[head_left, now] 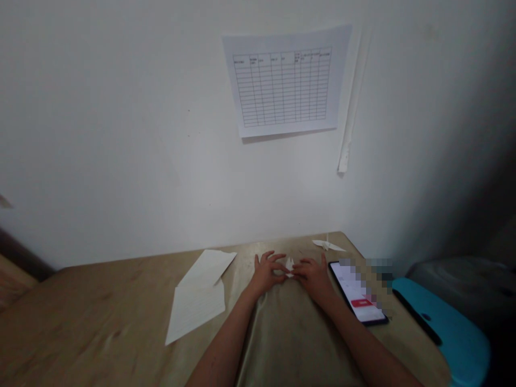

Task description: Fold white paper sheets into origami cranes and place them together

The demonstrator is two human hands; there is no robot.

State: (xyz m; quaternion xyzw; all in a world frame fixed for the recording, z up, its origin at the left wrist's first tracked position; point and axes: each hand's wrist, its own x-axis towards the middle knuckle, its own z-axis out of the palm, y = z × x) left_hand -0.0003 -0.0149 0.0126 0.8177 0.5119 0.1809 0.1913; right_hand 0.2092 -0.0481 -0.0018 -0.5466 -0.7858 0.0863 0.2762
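Between my two hands, low over the brown-covered table [133,312], is a small piece of folded white paper [289,264] with a pointed top. The thumb and index finger of my left hand [269,271] pinch its left side, the other fingers fanned out. From the right, the fingertips of my right hand [312,275] close on its other edge, thumb side partly hidden. Behind my right hand lies a folded paper bird [325,245] with long thin wings.
Creased white paper sheets [199,306] lie left of my hands. A lit phone [357,295] rests by my right forearm, partly pixelated. Beyond the table's right edge is a turquoise object [447,328]. A printed table sheet [286,80] hangs on the white wall [121,134].
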